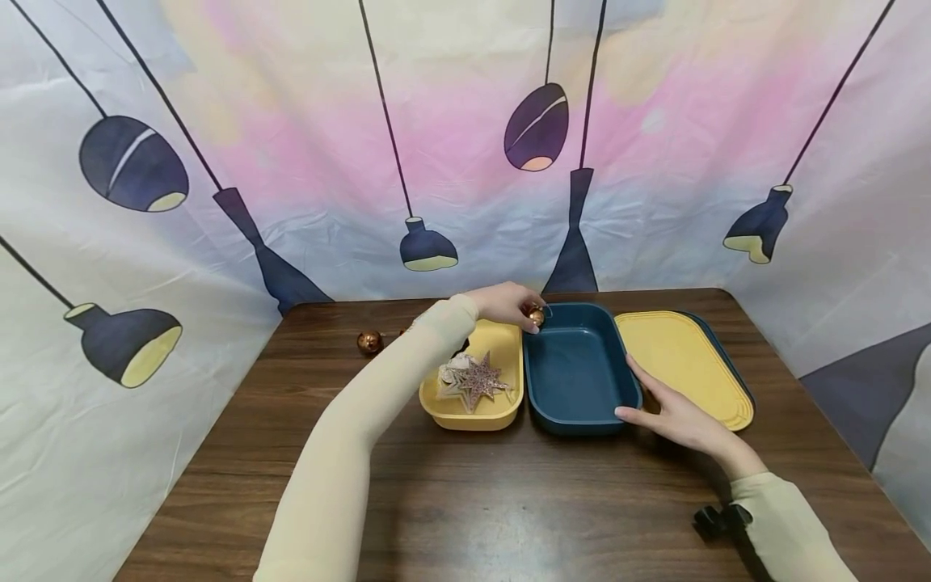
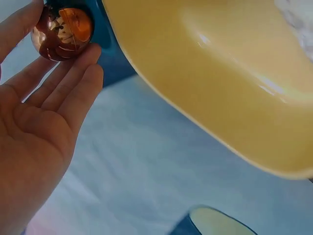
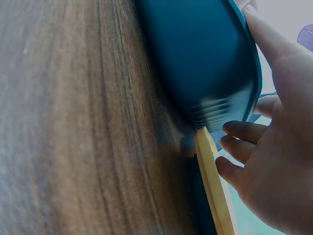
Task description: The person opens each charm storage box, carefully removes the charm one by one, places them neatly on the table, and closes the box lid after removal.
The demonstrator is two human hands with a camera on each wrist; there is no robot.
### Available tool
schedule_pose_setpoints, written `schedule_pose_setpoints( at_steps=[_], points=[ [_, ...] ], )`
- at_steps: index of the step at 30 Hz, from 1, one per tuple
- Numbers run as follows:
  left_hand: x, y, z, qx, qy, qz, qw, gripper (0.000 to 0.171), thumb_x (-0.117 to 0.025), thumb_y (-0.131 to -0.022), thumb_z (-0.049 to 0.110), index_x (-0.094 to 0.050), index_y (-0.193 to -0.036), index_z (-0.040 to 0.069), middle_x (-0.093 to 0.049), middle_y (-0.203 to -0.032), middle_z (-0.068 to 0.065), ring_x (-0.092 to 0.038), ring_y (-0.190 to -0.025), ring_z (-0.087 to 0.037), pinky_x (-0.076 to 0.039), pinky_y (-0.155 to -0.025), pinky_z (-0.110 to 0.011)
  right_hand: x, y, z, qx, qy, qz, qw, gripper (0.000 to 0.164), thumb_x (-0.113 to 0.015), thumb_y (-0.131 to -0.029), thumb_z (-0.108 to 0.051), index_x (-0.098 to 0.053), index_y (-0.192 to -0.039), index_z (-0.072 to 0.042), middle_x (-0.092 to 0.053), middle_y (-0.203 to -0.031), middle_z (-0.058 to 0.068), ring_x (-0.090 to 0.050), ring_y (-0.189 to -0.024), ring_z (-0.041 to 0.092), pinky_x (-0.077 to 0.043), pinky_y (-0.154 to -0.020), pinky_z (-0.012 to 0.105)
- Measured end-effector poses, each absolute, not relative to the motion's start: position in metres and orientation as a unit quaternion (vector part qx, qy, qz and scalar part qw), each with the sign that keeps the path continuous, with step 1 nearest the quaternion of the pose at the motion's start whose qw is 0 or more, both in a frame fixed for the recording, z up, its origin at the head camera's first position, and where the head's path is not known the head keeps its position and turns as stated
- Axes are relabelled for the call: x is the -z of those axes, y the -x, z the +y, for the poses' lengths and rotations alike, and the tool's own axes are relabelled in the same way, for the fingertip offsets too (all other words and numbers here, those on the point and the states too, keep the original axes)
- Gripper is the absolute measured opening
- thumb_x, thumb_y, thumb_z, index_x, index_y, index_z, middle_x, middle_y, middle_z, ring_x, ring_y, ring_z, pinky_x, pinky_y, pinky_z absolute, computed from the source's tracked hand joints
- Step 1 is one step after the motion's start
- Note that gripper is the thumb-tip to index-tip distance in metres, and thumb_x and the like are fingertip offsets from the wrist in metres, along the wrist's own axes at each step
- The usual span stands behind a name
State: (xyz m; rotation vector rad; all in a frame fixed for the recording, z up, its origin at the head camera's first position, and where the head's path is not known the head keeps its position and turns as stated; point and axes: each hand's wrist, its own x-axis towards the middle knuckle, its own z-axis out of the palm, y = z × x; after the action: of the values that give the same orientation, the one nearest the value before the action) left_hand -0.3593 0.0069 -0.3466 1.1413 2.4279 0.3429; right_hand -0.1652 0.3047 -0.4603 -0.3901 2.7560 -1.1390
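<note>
My left hand (image 1: 509,305) pinches a shiny copper Christmas bauble (image 2: 66,33) between thumb and fingers, with a thin hanging loop on it. It is at the back left corner of the deep blue container (image 1: 578,376), beside the yellow container (image 1: 473,422). In the yellow one lie a glittery star ornament (image 1: 480,380) and a whitish ornament (image 1: 457,368), partly behind my left sleeve. At the blue container's front right corner is my right hand (image 1: 680,416), thumb and forefinger spread along its rim. The right wrist view shows the other fingers loosely bent near its outer wall (image 3: 205,58).
Another copper bauble (image 1: 370,342) rests on the wooden table (image 1: 465,501), left of the yellow container. To the right of the blue container a yellow lid (image 1: 680,356) lies on a dark blue lid (image 1: 716,343). A printed cloth (image 1: 473,145) hangs behind the table.
</note>
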Motion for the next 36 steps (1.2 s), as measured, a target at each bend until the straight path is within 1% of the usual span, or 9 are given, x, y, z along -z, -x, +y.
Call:
schedule_pose_setpoints(
  at_steps=[5, 11, 15, 20, 25, 29, 36],
  points=[
    [0.340, 0.365, -0.020, -0.147, -0.390, 0.885, 0.207, 0.059, -0.068, -0.098, 0.030, -0.048, -0.150, 0.009, -0.061, -0.135, -0.009, -0.058, -0.121, -0.022, -0.047, -0.101, -0.037, 0.459, 0.165, 0.305, 0.377, 0.131, 0.914, 0.068, 0.095, -0.067, -0.096, -0.047, -0.004, -0.164, -0.025, -0.013, -0.166, 0.020, -0.019, -0.146, 0.051, -0.027, -0.107, 0.072],
    [0.330, 0.369, -0.056, -0.181, -0.353, 0.899, 0.185, 0.061, -0.070, -0.097, 0.030, -0.048, -0.150, 0.010, -0.059, -0.139, -0.013, -0.056, -0.126, -0.025, -0.045, -0.105, -0.041, 0.457, 0.165, 0.305, 0.379, 0.132, 0.913, 0.070, 0.095, -0.066, -0.097, -0.046, -0.003, -0.164, -0.025, -0.012, -0.166, 0.020, -0.019, -0.146, 0.052, -0.027, -0.106, 0.073],
    [0.323, 0.370, -0.080, -0.193, -0.334, 0.906, 0.174, 0.063, -0.069, -0.097, 0.031, -0.046, -0.151, 0.010, -0.055, -0.143, -0.015, -0.053, -0.130, -0.029, -0.043, -0.108, -0.045, 0.458, 0.164, 0.307, 0.384, 0.126, 0.912, 0.070, 0.095, -0.066, -0.097, -0.046, -0.001, -0.164, -0.027, -0.010, -0.167, 0.019, -0.017, -0.147, 0.052, -0.026, -0.106, 0.073],
    [0.317, 0.370, -0.110, -0.191, -0.321, 0.916, 0.147, 0.065, -0.069, -0.097, 0.032, -0.044, -0.152, 0.007, -0.051, -0.147, -0.018, -0.049, -0.135, -0.033, -0.039, -0.111, -0.048, 0.460, 0.166, 0.307, 0.388, 0.127, 0.910, 0.068, 0.095, -0.066, -0.097, -0.046, -0.001, -0.164, -0.028, -0.010, -0.167, 0.019, -0.017, -0.147, 0.051, -0.026, -0.106, 0.074],
    [0.320, 0.369, -0.142, -0.200, -0.305, 0.924, 0.117, 0.066, -0.071, -0.095, 0.032, -0.046, -0.151, 0.005, -0.053, -0.145, -0.019, -0.051, -0.132, -0.035, -0.041, -0.109, -0.050, 0.462, 0.166, 0.306, 0.384, 0.130, 0.911, 0.070, 0.095, -0.066, -0.097, -0.047, -0.002, -0.164, -0.026, -0.011, -0.167, 0.019, -0.018, -0.147, 0.051, -0.026, -0.107, 0.073],
    [0.324, 0.367, -0.166, -0.213, -0.278, 0.929, 0.117, 0.066, -0.071, -0.095, 0.034, -0.047, -0.151, 0.006, -0.055, -0.142, -0.019, -0.052, -0.130, -0.035, -0.041, -0.108, -0.051, 0.463, 0.166, 0.305, 0.384, 0.129, 0.911, 0.072, 0.095, -0.066, -0.097, -0.047, -0.002, -0.164, -0.026, -0.011, -0.167, 0.019, -0.018, -0.147, 0.051, -0.026, -0.107, 0.073],
    [0.336, 0.359, -0.200, -0.231, -0.242, 0.936, 0.110, 0.066, -0.070, -0.096, 0.032, -0.046, -0.150, 0.004, -0.057, -0.139, -0.020, -0.053, -0.128, -0.036, -0.042, -0.106, -0.053, 0.461, 0.166, 0.305, 0.378, 0.128, 0.914, 0.072, 0.095, -0.066, -0.097, -0.048, -0.002, -0.164, -0.027, -0.012, -0.167, 0.019, -0.019, -0.146, 0.052, -0.026, -0.106, 0.073]
  ],
)
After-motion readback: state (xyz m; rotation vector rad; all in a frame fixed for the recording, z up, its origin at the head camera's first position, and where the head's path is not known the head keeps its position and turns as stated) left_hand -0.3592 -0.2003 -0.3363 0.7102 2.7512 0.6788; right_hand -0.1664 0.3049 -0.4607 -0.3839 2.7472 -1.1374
